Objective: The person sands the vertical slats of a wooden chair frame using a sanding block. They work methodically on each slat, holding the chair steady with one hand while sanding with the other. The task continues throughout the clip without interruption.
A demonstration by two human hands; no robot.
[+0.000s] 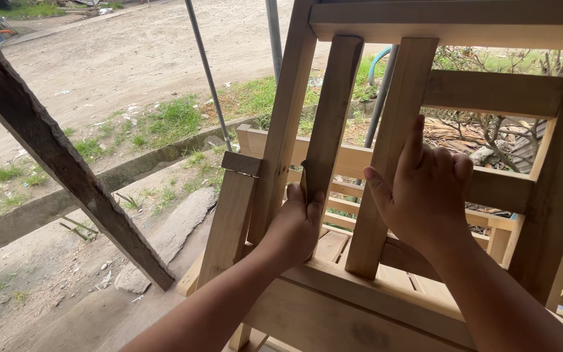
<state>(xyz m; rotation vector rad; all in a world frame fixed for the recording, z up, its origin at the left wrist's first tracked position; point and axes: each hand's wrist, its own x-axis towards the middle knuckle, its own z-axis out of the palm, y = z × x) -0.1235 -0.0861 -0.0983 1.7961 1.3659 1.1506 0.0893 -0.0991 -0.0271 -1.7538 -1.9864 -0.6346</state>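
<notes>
Two pale upright slats in a wooden chair frame (451, 23): left hand (298, 225) closed around left slat (330, 117) low down, right hand (425, 189) clasping right slat (395, 150) mid-height, index finger up, maybe pressing; dark leaning plank (53, 150) and dirt yard (118, 52) beyond

We've got two pale, unfinished wood slats in hand, both approx. upright w/ a slight lean, lower ends on the frame's bottom rail (333, 287), tops under the top rail (451, 23). Left slat (331, 111) is narrower, gripped low by our left hand (296, 228); right slat (395, 124) is wider, our right hand (425, 189) wrapped round mid-height.
</notes>
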